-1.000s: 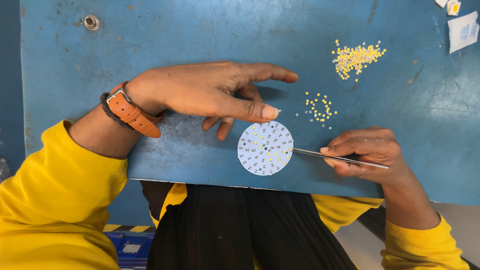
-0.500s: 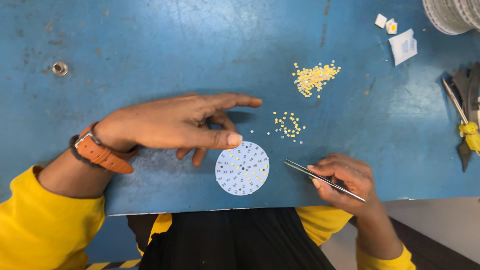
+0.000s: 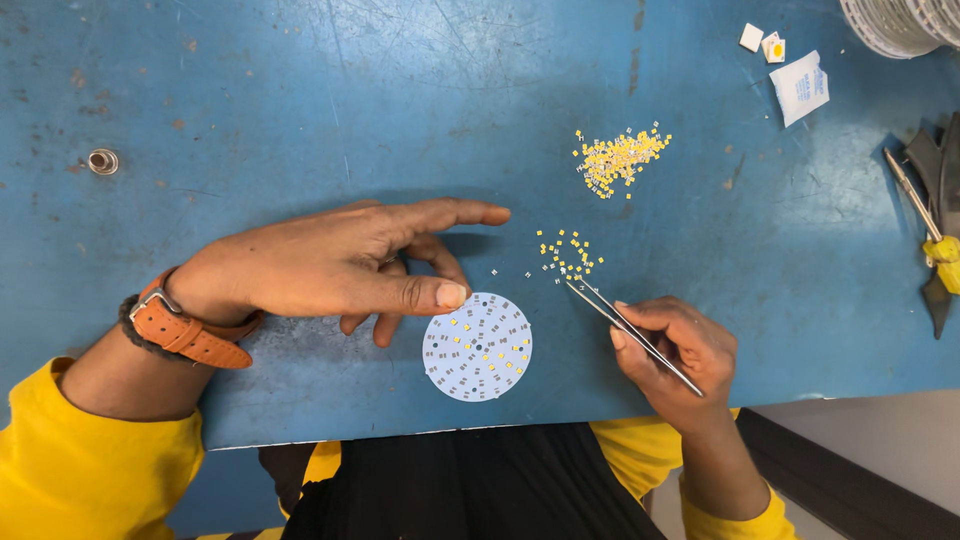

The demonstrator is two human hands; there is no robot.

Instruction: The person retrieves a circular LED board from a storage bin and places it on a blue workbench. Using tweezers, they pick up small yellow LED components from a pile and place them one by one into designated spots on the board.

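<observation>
**A:** What do I have in view, counted?

**B:** I see two hands, one round board, one pair of tweezers and two groups of tiny yellow chips on a scuffed blue surface [image 3: 250, 120]. The dense heap of chips [image 3: 618, 157] lies well above the looser scatter of chips [image 3: 566, 254].

**A:** Describe the board.

**B:** The round white board [image 3: 477, 346] lies flat near the surface's front edge, between my hands. It is a disc dotted with small pads in rings, several already carrying yellow chips.

**A:** And my hands?

**B:** My left hand [image 3: 320, 265], with an orange strap [image 3: 185, 330] at the wrist, lies flat with fingers stretched right; its thumb tip touches the board's upper left rim. It holds nothing. My right hand [image 3: 675, 345] has its grip closed narrowly around the tweezers [image 3: 630, 335].

**A:** Which way do the tweezers point?

**B:** Their long axis runs diagonally, tips up and left, ending just below the loose scatter, the back end down and right past my fingers. I cannot tell whether the tips pinch a chip.
</observation>
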